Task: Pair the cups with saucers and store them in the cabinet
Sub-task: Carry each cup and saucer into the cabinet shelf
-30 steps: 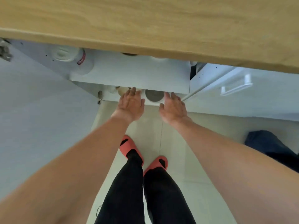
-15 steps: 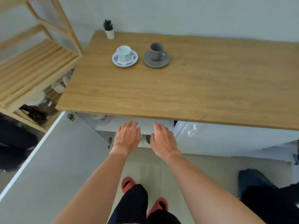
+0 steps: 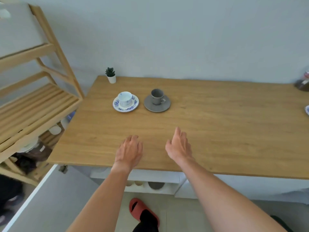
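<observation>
On the wooden tabletop (image 3: 217, 131) a white cup with blue pattern (image 3: 125, 98) stands on a blue-and-white saucer (image 3: 133, 106). Right of it a grey cup (image 3: 157, 96) stands on a grey saucer (image 3: 151, 107). My left hand (image 3: 129, 150) and my right hand (image 3: 178, 145) hover over the table's near part, both empty with fingers apart, well short of the cups. Below the table edge the white cabinet (image 3: 167, 178) stands open; a grey saucer (image 3: 155, 185) and beige cups (image 3: 134, 183) show on its shelf.
A small potted plant (image 3: 110, 75) stands at the table's back left corner. A wooden rack (image 3: 33, 101) stands to the left, with crockery on its lower shelves. The open cabinet door (image 3: 41, 203) juts out at lower left. Dishes peek in at the right edge (image 3: 306, 111).
The view has lifted from the cabinet to the tabletop. Both hands came out of the cabinet and rose above the table, empty.
</observation>
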Tool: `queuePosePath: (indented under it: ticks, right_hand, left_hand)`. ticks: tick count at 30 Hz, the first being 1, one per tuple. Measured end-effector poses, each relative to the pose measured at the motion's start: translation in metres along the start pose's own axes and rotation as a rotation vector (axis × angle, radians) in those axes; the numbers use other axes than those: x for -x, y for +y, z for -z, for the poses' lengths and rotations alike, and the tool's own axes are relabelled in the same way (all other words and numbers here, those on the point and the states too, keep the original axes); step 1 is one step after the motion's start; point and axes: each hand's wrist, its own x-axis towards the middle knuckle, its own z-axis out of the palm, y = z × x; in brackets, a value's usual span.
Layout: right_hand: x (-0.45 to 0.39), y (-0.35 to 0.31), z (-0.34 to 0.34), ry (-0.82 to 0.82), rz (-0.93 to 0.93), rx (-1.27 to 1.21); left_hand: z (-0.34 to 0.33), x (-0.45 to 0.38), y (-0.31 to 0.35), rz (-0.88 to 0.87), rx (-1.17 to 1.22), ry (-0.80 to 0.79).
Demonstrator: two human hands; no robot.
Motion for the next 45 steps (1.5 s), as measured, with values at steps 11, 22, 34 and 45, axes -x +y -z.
queuePosePath:
  ticks: [11, 22, 34, 45]
  right_hand:
    - [-0.154, -0.035, -0.006, -0.033, -0.343, -0.348]
    - [-0.242, -0.05, -0.01, 0.045, -0.402, -0.454]
    - [-0.269, -0.05, -0.013, -0.135, -0.345, -0.398]
    - [-0.205, -0.041, -0.002, -0.279, -0.465, -0.67]
  left_hand:
    - [-0.002, -0.161, 0.02, 0.019, 0.167, -0.104]
    - [-0.015, -0.251, 0.024, 0.015, 0.24, -0.137]
    - [-0.024, -0.282, 0.019, 0.197, 0.431, -0.182]
    - [-0.024, -0.228, 0.024, 0.332, 0.539, -0.221]
